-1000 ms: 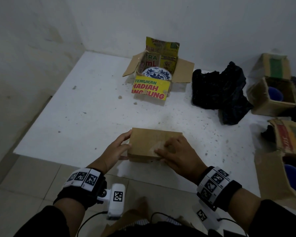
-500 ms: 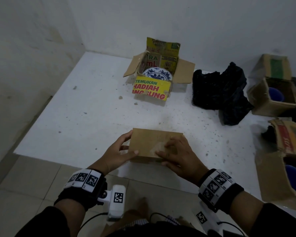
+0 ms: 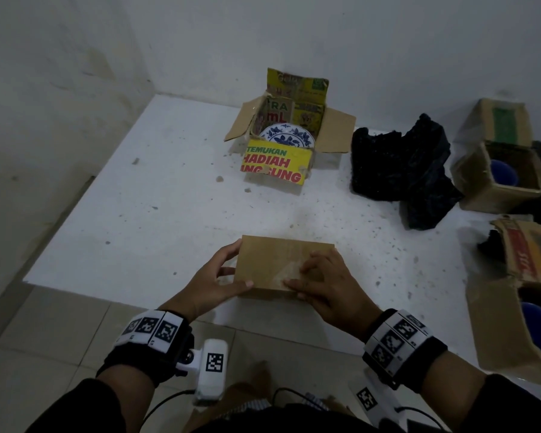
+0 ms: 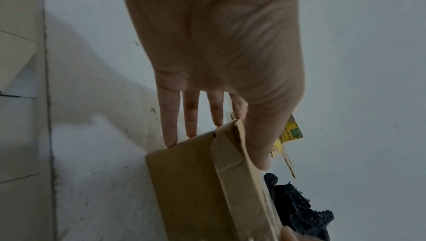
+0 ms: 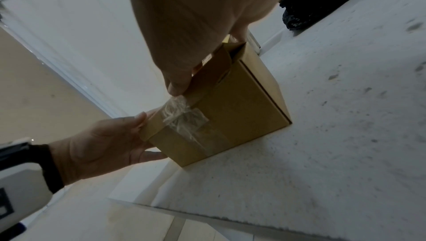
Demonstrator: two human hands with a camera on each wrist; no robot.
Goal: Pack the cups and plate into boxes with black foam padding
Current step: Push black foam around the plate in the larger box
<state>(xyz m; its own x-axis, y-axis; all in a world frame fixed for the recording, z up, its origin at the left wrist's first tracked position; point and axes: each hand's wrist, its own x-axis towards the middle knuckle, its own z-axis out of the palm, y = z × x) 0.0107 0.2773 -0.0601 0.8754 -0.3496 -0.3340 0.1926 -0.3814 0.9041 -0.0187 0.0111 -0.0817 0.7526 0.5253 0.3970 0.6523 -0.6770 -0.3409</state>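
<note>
Closed box (image 3: 281, 264) held by both hands on the white mat (image 3: 138, 198).
The box's left side is grasped by the left hand (image 3: 214, 284), thumb on the lid; the right hand (image 3: 324, 284) is laid on the taped lid, fingers curled at its near edge. The plate (image 3: 286, 136) is seen in the open box (image 3: 277, 145) beyond, beside black foam (image 3: 403, 167).

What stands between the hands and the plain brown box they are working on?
Nothing visible does. The left hand already grips the box at its left end, and the right hand rests on its top near a patch of clear tape. The foam and other boxes lie apart.
</note>
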